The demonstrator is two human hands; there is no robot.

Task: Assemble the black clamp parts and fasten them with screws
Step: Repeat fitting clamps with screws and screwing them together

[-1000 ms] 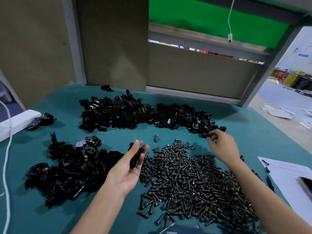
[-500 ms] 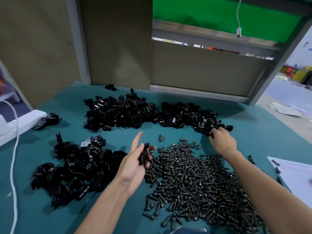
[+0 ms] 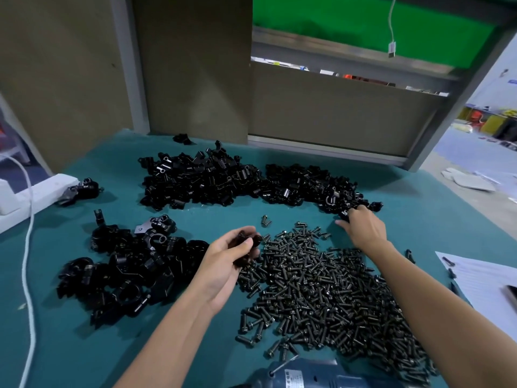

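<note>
The left hand (image 3: 226,261), spread with straight fingers a second ago, now curls its fingers round the small black clamp part (image 3: 246,242). The right hand (image 3: 363,228) reaches slightly deeper into the far pile of black clamp pieces (image 3: 307,186). A blue power tool (image 3: 307,373) enters the bottom edge.

person | left hand (image 3: 223,264): bare | right hand (image 3: 363,229): bare | forearms (image 3: 173,331): bare, slender, uncovered right down to the frame's lower edge
</note>
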